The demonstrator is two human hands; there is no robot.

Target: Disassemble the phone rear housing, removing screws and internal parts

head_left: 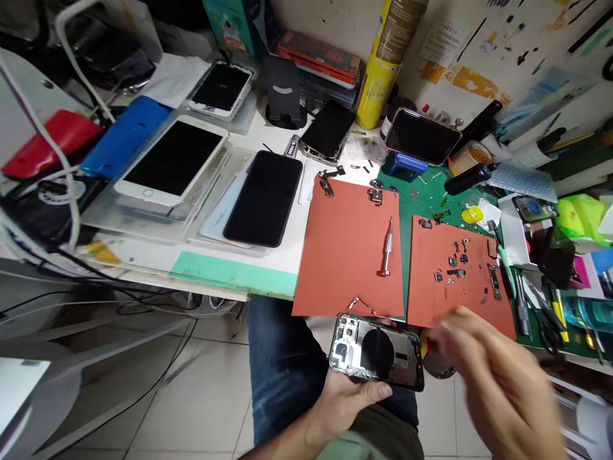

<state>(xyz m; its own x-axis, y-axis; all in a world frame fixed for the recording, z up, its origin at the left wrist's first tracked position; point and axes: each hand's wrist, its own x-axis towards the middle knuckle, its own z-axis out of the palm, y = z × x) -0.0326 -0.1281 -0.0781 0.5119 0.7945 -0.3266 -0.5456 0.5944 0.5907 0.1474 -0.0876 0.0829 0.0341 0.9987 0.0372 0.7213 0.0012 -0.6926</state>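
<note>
My left hand (352,399) grips an opened phone housing (378,352) above my lap, thumb along its near edge. The housing lies with its inside facing up and shows a black round patch in the middle. To its right is my right hand (498,377), raised and apart from it. Motion smears its curled fingers, so whether they hold anything is unclear. Just beyond the housing, a small thin metallic part (361,305) rests at the front edge of the left orange mat (345,255). A screwdriver (387,249) lies on that mat.
Several small phone parts (458,273) are spread over the right orange mat (431,300). A black phone (265,198) and a white phone (172,158) lie to the left. A yellow can (380,76) stands behind. Scissors (543,313) and tools line the right side.
</note>
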